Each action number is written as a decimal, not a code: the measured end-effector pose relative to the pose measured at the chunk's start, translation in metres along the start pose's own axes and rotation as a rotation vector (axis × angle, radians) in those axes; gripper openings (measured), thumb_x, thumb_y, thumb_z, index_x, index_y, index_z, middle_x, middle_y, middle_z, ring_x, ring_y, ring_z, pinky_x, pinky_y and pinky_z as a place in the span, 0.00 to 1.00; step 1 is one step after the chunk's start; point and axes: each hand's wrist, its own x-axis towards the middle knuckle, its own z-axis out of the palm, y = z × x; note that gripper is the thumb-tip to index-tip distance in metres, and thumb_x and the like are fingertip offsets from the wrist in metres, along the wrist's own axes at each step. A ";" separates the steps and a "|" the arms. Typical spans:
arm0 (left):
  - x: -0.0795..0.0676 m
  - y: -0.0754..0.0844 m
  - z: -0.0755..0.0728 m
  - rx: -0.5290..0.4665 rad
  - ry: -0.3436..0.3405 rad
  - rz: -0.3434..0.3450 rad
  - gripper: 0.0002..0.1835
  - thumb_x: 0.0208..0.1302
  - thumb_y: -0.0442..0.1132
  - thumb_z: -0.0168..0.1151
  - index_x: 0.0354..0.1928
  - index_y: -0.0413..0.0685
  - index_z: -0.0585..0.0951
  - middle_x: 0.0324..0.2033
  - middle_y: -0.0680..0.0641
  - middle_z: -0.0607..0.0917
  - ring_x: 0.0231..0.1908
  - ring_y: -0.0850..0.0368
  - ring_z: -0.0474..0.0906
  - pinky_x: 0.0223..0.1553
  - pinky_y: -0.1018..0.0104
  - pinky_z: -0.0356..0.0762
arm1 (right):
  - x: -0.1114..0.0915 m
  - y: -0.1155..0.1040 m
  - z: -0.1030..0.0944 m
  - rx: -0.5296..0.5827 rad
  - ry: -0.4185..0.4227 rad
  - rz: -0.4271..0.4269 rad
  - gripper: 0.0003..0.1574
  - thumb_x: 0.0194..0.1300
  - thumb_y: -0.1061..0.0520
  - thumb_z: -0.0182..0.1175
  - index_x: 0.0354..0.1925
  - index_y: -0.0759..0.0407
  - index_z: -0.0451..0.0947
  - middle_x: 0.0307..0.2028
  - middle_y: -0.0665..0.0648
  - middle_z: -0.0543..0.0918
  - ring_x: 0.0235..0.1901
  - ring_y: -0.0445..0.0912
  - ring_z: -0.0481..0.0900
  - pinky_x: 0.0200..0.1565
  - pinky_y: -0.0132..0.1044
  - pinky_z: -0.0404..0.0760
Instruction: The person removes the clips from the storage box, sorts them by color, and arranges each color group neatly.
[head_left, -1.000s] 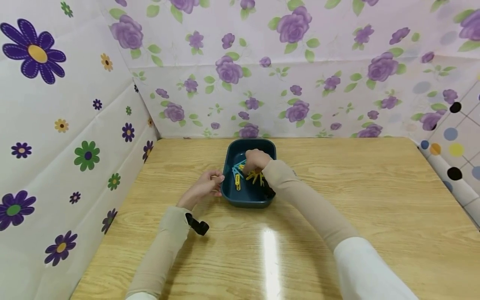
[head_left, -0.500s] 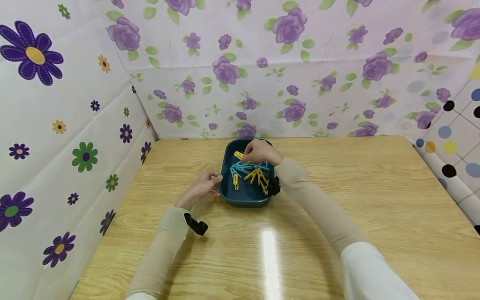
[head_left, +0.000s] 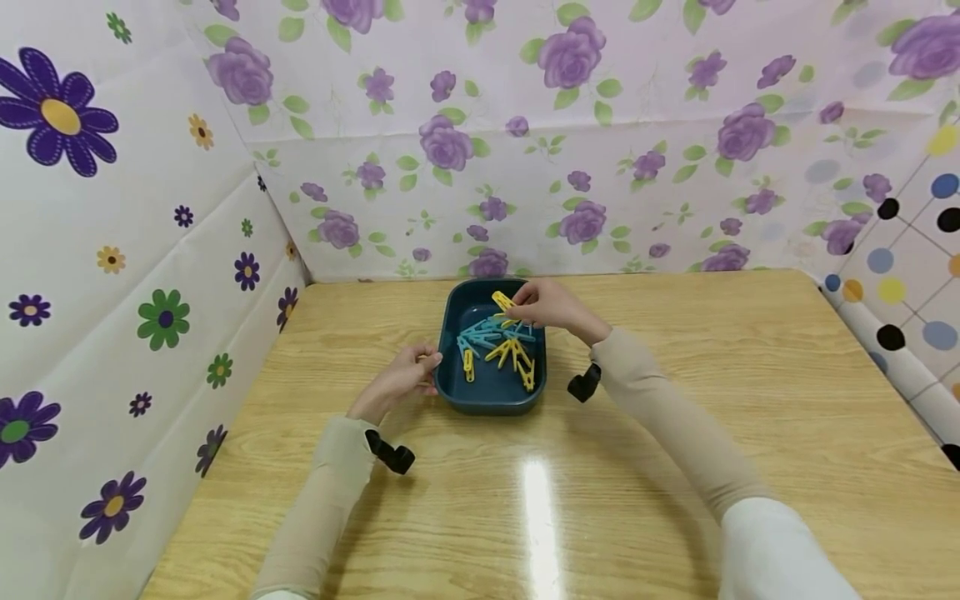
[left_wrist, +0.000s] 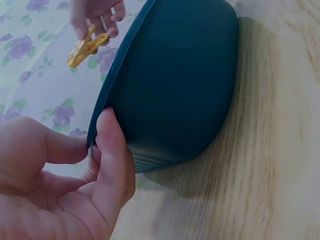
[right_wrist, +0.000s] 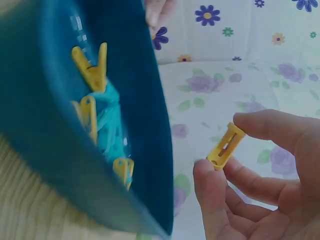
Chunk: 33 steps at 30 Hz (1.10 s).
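Observation:
A dark blue plastic bin (head_left: 491,408) stands on the wooden table with several blue clothespins (head_left: 480,335) and yellow clothespins (head_left: 513,351) lying loose inside. At its left side my left hand (head_left: 402,377) pinches the rim between thumb and fingers, plain in the left wrist view, where the bin wall (left_wrist: 180,75) fills the middle. Over the far right part of the bin, my right hand (head_left: 552,307) holds one yellow clothespin (head_left: 503,302). In the right wrist view, thumb and fingertips pinch that clothespin (right_wrist: 226,146) at its two ends.
Wooden tabletop (head_left: 675,367) stretches on both sides of the bin and in front of it. A flowered sheet (head_left: 525,167) hangs along the back edge, and another patterned sheet (head_left: 165,250) covers the left. Black wrist cameras (head_left: 583,383) sit on both wrists.
My right hand has come up out of the bin with a yellow clothespin and moved right, uncovering the other clothespins. My left hand keeps its hold on the rim.

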 end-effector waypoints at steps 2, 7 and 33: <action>-0.001 0.001 0.000 0.008 0.001 0.003 0.12 0.71 0.39 0.42 0.45 0.34 0.65 0.25 0.46 0.73 0.21 0.60 0.72 0.26 0.67 0.76 | -0.002 0.009 -0.002 0.008 0.021 0.002 0.17 0.58 0.48 0.61 0.42 0.57 0.76 0.35 0.59 0.81 0.34 0.50 0.79 0.38 0.39 0.81; -0.001 -0.001 0.001 0.034 0.006 -0.020 0.15 0.71 0.40 0.43 0.50 0.33 0.65 0.27 0.46 0.75 0.23 0.60 0.73 0.30 0.65 0.78 | -0.012 0.033 -0.008 0.001 0.099 0.015 0.17 0.59 0.49 0.61 0.40 0.59 0.76 0.38 0.63 0.81 0.35 0.50 0.79 0.35 0.38 0.81; -0.001 -0.007 -0.005 0.000 -0.058 0.041 0.15 0.72 0.41 0.42 0.47 0.32 0.65 0.24 0.48 0.74 0.23 0.61 0.74 0.30 0.67 0.79 | -0.046 0.130 -0.029 -0.112 0.257 0.185 0.29 0.57 0.48 0.61 0.09 0.53 0.59 0.05 0.46 0.58 0.08 0.40 0.54 0.20 0.31 0.64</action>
